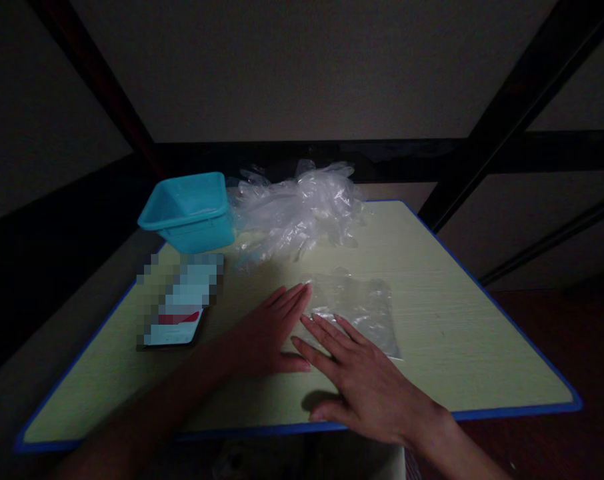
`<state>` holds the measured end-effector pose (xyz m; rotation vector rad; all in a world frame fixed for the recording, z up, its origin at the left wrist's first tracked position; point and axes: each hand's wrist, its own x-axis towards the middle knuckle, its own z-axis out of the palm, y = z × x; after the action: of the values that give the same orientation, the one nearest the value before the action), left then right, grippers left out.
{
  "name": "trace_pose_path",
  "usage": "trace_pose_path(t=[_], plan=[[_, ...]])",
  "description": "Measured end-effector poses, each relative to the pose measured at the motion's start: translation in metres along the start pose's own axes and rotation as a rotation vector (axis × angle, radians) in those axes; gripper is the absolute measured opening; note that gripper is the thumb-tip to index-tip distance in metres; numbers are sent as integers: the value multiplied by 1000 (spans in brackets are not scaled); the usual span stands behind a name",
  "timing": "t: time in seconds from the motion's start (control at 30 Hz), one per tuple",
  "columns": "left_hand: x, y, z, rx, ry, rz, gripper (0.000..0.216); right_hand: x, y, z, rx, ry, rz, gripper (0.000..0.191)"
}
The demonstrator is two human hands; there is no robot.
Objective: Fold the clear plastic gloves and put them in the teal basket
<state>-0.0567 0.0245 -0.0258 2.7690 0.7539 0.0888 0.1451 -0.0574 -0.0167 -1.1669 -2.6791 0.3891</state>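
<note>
A flat piece of thin clear plastic [369, 300] lies on the table, with a straight edge at its lower right; I cannot tell if it is a bag or a disposable glove. At its left edge rests my left hand [269, 330], fingers stretched out close together and thumb apart. My right hand [362, 380] lies over the near edge of the plastic, palm down, fingers spread. Neither hand grips anything. Behind them is a loose heap of crumpled clear plastic [307, 207] with finger-like ends, resembling disposable gloves.
A turquoise plastic basket [197, 230] stands at the table's back left. Nearer me lies a phone [182, 307] with a lit, partly blurred screen. The pale table [462, 333] has a blue edge, and a wall panel [307, 73] rises behind it.
</note>
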Motion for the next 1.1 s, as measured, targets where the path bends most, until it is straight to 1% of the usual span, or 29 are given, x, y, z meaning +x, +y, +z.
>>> trace_pose_path(t=[0.07,0.1,0.17,0.2,0.27,0.33,0.37,0.5,0.6,0.77,0.87,0.97,1.1], plan=[[-1,-2,-1,16,0,5,107,-2,-1,0,-42,54,-5,73],[-2,-2,-2,21,5,8,108,-4,-1,-1,-71,98,12,67],[-2,-1,-5,26,37,24,108,-8,2,-3,-136,204,98,53],[-1,1,-7,31,59,39,104,-10,6,-4,-165,250,159,48],[5,10,-10,61,104,74,85,-13,14,-7,-211,301,274,45],[15,22,-10,121,138,101,62,-14,24,-8,-239,299,350,46],[22,28,-9,149,145,102,55,-13,29,-7,-247,287,370,47],[50,44,0,226,161,70,51,-12,38,-3,-255,241,408,50],[60,43,3,246,174,31,51,-15,39,-4,-245,233,437,53],[50,24,4,211,224,-24,53,-28,44,-10,-227,229,464,60],[42,12,6,175,249,-56,56,-34,45,-7,-236,214,448,66],[37,8,8,176,216,-73,59,-35,45,-2,-259,196,431,69],[37,10,9,198,151,-90,62,-34,44,2,-294,181,432,70]])
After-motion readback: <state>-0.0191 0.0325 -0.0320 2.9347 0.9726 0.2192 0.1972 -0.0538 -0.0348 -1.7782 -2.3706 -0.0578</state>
